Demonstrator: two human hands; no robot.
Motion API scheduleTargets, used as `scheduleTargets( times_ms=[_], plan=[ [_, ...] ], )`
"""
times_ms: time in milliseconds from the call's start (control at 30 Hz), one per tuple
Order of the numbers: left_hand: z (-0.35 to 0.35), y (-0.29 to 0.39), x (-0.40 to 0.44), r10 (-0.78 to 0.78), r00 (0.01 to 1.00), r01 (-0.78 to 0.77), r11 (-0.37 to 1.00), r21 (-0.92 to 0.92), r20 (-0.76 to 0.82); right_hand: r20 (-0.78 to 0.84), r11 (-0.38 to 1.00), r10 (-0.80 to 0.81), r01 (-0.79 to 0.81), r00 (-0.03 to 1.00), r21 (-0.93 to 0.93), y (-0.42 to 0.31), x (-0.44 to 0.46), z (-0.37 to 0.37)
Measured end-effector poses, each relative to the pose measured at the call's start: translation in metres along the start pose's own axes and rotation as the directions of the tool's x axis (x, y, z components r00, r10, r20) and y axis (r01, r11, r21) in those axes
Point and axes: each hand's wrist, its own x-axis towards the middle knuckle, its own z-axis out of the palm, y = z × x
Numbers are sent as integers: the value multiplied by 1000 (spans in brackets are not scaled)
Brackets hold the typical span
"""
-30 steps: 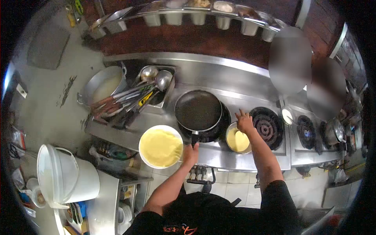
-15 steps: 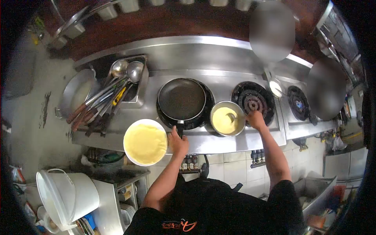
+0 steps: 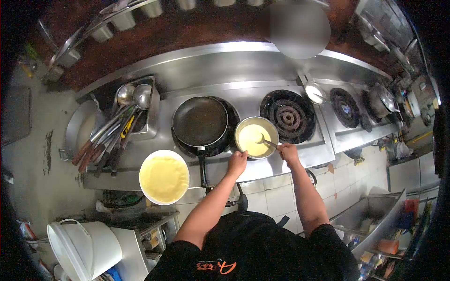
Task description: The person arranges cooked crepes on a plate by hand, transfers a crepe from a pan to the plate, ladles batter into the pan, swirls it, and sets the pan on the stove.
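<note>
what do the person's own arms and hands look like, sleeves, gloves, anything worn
Both the left hand and right hand are ungloved, the forearms bare. Short black sleeves belong to a black top with orange-red lettering.

The stove counter [image 3: 309, 152] is shining as smooth metal, and the bowl [image 3: 257, 120] and its ladle [image 3: 268, 142] are showing a metallic gleam. The frying pan [image 3: 200, 121] is looking mostly matt inside (its rim is glinting), the bucket [image 3: 96, 253] is resembling smooth plastic, and the shirt [image 3: 267, 248] is appearing as matt cloth.
</note>
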Motion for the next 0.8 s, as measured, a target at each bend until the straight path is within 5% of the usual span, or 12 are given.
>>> scheduleTargets(
  times_ms=[67,167,367,500,700,800],
  plan=[
    [12,10,9,-184,981,193,932,-307,57,-6,1000,9,-8,1000,8,-1,1,0],
    [21,6,13,-190,982,172,909,-379,-12,-35,999,-21,22,999,23,3,-6,-3],
    [18,-4,12,-121,992,123,965,-230,19,-66,978,-97,82,993,-194,22,-10,-16],
    [28,-20,17,-41,993,20,983,-182,-114,24,996,-8,5,1000,92,28,-21,-15],
    [16,-19,18,-171,985,167,951,-260,7,103,957,39,-67,994,283,26,-35,-6],
    [2,-37,21,-40,998,46,990,136,-46,112,940,23,-60,993,337,21,-45,-2]
  ],
)
